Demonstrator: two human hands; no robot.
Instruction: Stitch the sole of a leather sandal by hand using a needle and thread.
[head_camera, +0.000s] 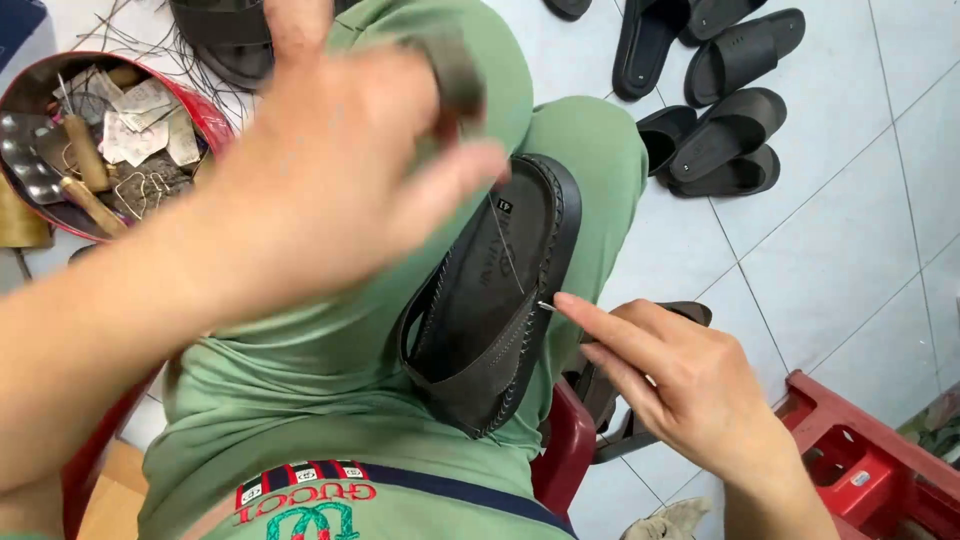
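Observation:
A dark grey slide sandal (490, 300) with stitched edging lies between my knees, on green trousers. My right hand (680, 385) pinches a needle (546, 306) at the sandal's right rim, and a thin thread (508, 255) runs from there up across the insole. My left hand (330, 170) is raised close to the camera, blurred, fingers closed around a dark handle-like tool (455, 75) above the sandal's toe end.
A red round tin (205, 115) at upper left holds awls, paper scraps and wire. Several black slide sandals (725, 125) lie on the white tiled floor at upper right. A red plastic crate (870, 460) stands at lower right. I sit on a red stool (565, 445).

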